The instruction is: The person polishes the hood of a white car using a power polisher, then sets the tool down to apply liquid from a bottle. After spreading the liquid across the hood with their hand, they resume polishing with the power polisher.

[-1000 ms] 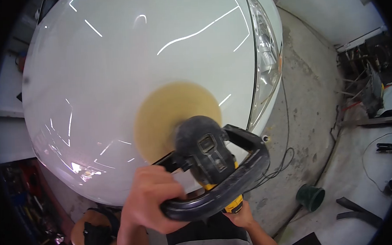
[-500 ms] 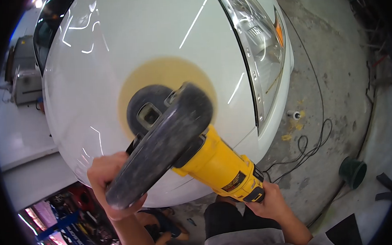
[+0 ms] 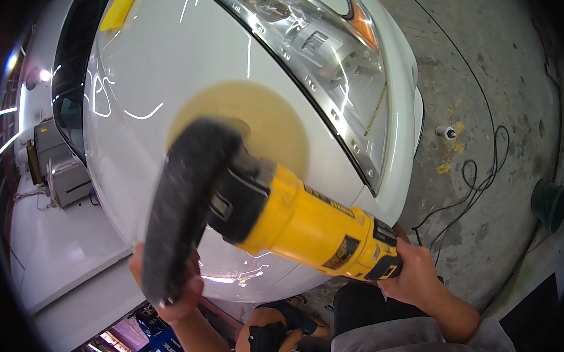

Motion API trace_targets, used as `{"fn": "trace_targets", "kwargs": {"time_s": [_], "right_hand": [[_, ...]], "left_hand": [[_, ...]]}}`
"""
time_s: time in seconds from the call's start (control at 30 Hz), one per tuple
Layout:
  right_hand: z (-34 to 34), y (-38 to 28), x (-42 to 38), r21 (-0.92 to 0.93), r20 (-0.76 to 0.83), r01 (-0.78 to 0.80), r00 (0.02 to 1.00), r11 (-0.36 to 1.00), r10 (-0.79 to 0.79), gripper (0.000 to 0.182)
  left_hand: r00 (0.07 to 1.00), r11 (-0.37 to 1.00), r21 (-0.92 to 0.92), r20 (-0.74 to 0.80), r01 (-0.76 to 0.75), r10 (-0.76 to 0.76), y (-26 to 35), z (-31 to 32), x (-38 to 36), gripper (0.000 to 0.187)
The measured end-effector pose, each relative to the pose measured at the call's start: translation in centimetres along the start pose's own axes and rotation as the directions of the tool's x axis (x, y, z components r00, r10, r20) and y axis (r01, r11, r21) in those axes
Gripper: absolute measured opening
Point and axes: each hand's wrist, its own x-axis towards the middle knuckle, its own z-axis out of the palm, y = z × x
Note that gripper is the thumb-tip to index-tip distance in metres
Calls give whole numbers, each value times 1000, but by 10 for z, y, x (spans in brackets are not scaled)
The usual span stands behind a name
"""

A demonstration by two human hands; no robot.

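A yellow and black car polisher [image 3: 309,222] lies across the view over a white car fender [image 3: 133,75]. Its round tan pad [image 3: 273,123] rests against the paint and looks smeared by spinning. My left hand [image 3: 183,293] is wrapped round the lower end of the black loop handle [image 3: 182,186], partly hidden behind it. At the rear of the yellow body, my right hand [image 3: 415,271] is closed round the grip. Beyond the pad sits the clear headlight [image 3: 327,54], and a dark seam runs between it and the painted panel.
A black cord [image 3: 483,173] loops over the concrete floor [image 3: 460,231]. Near it are a small white bottle [image 3: 445,132] and a dark green bucket [image 3: 549,205]. A crouching person [image 3: 270,334] is below the car. Something yellow [image 3: 119,10] lies on the upper panel.
The view has shifted, bringing the headlight nearer the pad. The polisher has turned, with its loop handle now more upright and to the left. Both hands keep their hold.
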Motion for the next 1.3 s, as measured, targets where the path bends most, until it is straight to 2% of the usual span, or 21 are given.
{"fn": "trace_targets", "kwargs": {"time_s": [0.03,0.1,0.17,0.27,0.33,0.4,0.43,0.53,0.6,0.63,0.7,0.73,0.8,0.83,0.9,0.93,1.0,1.03,1.1,1.23,1.3], "right_hand": [[-4,-3,5,-15,-12,-4,1000,1000,4,30],[-13,-10,19,1,-30,14,999,1000,-14,29],[-25,-23,29,-52,-15,-74,997,996,73,28],[-27,-12,31,-64,-22,-20,1000,998,18,30],[-25,-3,27,-41,-27,-1,1000,999,0,30],[-21,3,20,6,14,-57,998,998,57,31],[-21,3,19,17,16,-62,998,998,62,31],[-30,-5,24,6,54,9,999,1000,-9,37],[-52,-24,41,56,259,93,960,994,-105,51],[-54,-24,47,61,255,99,961,993,-112,51],[-55,-21,58,160,308,292,893,943,-329,73],[-56,-22,65,160,302,300,892,940,-336,73],[-58,-25,78,333,514,131,805,934,-296,89],[-59,-27,85,334,513,137,804,933,-301,89],[-62,-32,100,613,420,163,762,773,-494,98],[-68,-38,108,619,421,159,760,769,-496,98],[-81,-52,123,749,481,45,649,661,-589,97],[-79,-58,129,755,476,44,650,655,-592,97],[-71,-72,139,750,302,281,659,598,-689,91],[-48,-104,159,729,179,368,712,577,-679,80],[-62,-125,165,712,383,138,745,688,-546,68]], "left_hand": [[1000,995,-98,23,21,-19,5,3,15,21],[989,987,-149,120,-64,82,7,0,41,17],[994,980,-186,70,-70,84,10,8,48,17],[994,983,-162,47,-87,96,10,8,39,17],[999,987,-159,-42,-38,32,12,18,20,18],[998,992,-121,-54,-33,26,11,17,13,18],[999,993,-112,7,-48,49,11,15,14,19],[995,989,-142,74,-51,62,11,3,31,20],[997,981,-192,64,-40,53,12,-7,52,20],[994,979,-200,89,-42,61,10,-16,64,20],[985,985,-170,161,-37,65,9,-36,88,20],[985,984,-176,165,-28,58,8,-43,101,21],[985,981,-195,168,4,30,5,-59,121,23],[987,980,-196,162,15,17,8,-62,132,23],[990,971,-233,138,42,-9,8,-73,149,22],[994,967,-254,109,36,-8,6,-79,158,21],[995,957,-288,101,30,-1,-1,-95,177,20],[995,957,-287,102,31,-2,-1,-102,186,20],[996,959,-280,90,41,-16,-4,-118,202,20],[996,941,-333,84,52,-25,-16,-150,233,18],[997,931,-361,75,48,-23,-23,-161,245,17]]}}
